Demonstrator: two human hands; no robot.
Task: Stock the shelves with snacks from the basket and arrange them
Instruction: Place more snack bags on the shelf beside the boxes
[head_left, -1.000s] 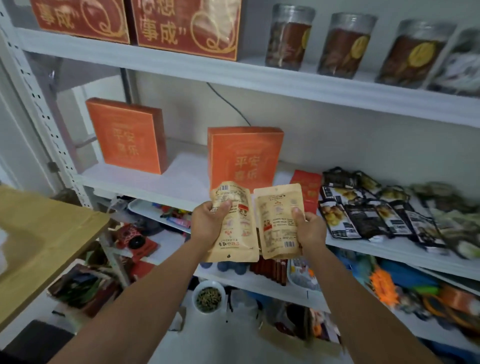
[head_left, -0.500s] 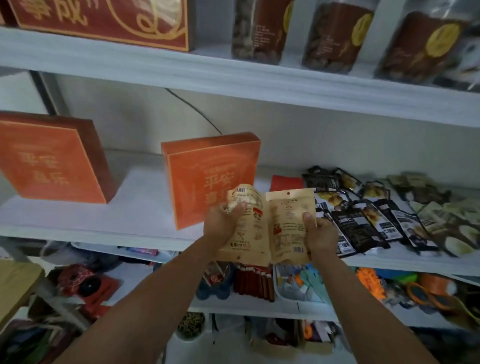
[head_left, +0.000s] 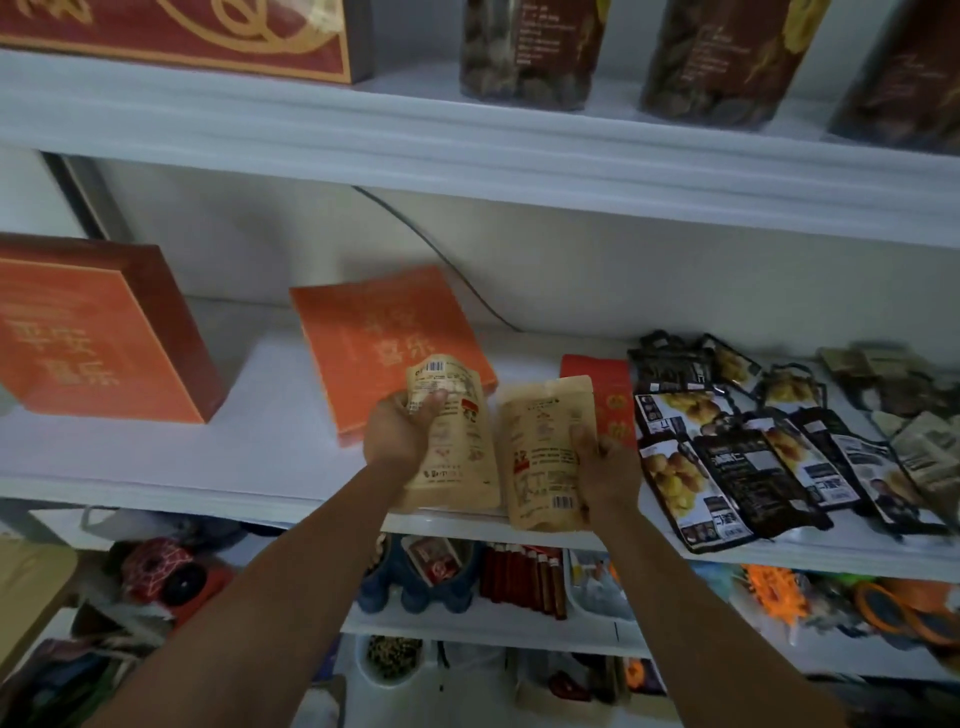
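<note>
**While stocking two tan pouches at once**

While looking down at the middle shelf (head_left: 249, 457), spotted the left pouch (head_left: 460, 462) and the right pouch (head_left: 540, 457), both tan, side by side and low over its front edge. Sitting between the orange box (head_left: 374, 338) and the black snack packets (head_left: 727, 467). Can't tell whether resting on the board or just above it.

Labels first: can't read the small print on either, way too blurry. Can make out a barcode at the far end of the left pouch and another at the near end of the right pouch, plus red marks on both. Gold characters on the orange box, lower pair looking like 喜乐.

Holding both lengthwise, long axis running front to back, with the left one's top curling toward the box.

Gripping the left pouch with the left hand (head_left: 397, 434), thumb across its upper face. Pinching the right pouch's right edge with the right hand (head_left: 605, 467), thumb on the front, fingers curled behind.
</note>
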